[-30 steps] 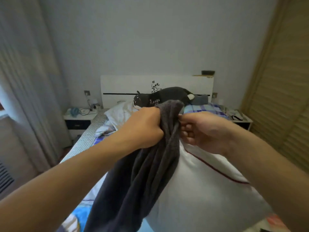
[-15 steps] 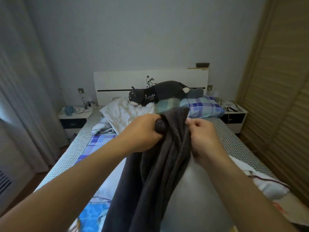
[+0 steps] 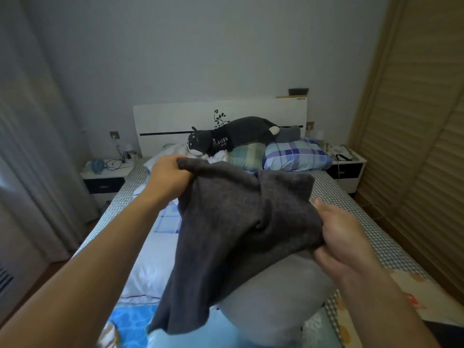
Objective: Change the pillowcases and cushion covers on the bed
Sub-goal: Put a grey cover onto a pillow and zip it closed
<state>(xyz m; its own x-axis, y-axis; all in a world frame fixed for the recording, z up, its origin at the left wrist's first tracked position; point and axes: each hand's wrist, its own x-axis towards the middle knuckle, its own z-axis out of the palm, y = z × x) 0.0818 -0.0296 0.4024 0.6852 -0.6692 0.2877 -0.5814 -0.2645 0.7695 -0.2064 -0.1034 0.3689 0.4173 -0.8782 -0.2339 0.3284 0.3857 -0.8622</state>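
A dark grey cover point(image 3: 233, 227) hangs stretched between both my hands above the bed point(image 3: 391, 249). My left hand point(image 3: 168, 177) grips its upper left edge. Lower down, my right hand point(image 3: 344, 242) grips the cover's right edge. Under the cover a white pillow point(image 3: 273, 302) lies in front of me, partly hidden by the cloth. At the head of the bed sit a blue plaid pillow point(image 3: 296, 155), a green plaid pillow point(image 3: 247, 156) and a white crumpled pillowcase point(image 3: 173, 149).
A long dark plush animal point(image 3: 233, 135) lies across the pillows against the white headboard point(image 3: 175, 121). Nightstands stand at both sides, left point(image 3: 105, 177) and right point(image 3: 349, 172). Curtains hang at the left; a slatted wardrobe point(image 3: 414, 146) fills the right.
My hands have moved apart: the left stayed up, the right went down and right, spreading the bunched grey cover wide. The view has tilted down toward the bed.
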